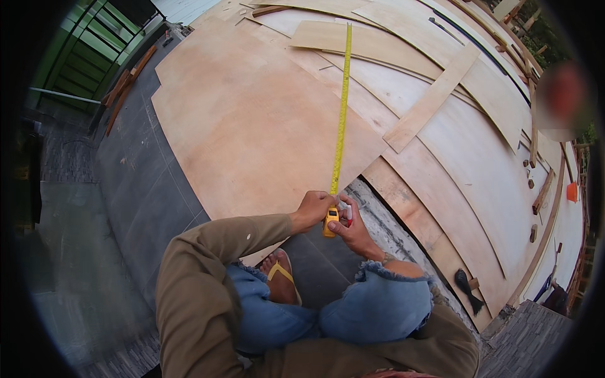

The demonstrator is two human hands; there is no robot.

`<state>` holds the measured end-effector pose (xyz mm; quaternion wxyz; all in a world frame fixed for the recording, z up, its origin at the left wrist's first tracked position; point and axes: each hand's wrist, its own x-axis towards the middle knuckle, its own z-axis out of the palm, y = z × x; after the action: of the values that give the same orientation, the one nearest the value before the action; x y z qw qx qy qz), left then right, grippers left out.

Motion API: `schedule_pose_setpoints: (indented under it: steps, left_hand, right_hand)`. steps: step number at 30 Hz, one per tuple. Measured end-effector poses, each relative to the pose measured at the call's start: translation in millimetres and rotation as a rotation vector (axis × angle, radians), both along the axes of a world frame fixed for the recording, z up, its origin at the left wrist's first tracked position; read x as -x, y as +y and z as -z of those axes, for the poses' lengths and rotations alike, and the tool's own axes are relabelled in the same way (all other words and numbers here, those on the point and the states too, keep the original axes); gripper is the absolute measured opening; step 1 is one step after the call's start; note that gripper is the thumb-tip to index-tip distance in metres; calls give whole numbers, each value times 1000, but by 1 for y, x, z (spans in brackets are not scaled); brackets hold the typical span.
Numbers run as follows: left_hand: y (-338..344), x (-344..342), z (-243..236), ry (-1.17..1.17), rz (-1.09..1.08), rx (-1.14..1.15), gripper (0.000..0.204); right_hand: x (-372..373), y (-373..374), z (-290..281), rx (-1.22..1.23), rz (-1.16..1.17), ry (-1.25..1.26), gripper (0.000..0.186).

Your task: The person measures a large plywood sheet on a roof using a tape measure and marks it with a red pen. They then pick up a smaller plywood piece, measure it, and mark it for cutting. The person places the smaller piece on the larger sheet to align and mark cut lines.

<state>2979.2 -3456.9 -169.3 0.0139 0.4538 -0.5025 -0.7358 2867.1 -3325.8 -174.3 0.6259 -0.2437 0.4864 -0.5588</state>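
— What do we see at the left?

— Our left hand closes over the yellow tape measure case, hiding most of it.

— And the tape?

— The yellow tape runs away across the plywood sheet.

— The right?

— Our right hand grips the case too; something red under its fingers stays unclear.

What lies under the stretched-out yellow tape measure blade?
The yellow tape measure blade runs across a large tan plywood sheet, reaching paler overlapping plywood boards at its far end. Both hands cover its case; the floor beneath the sheet is hidden.
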Motion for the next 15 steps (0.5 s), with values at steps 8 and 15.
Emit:
schedule_pose_setpoints:
  steps: [8,15]
  left_hand:
    - [-8,10,-4,22,-51,-43,25]
    - [1,11,0,0,38,-15,26]
  right_hand:
    - [5,9,-2,-14,-102,39,100]
    - [8,13,5,-21,-21,35,101]
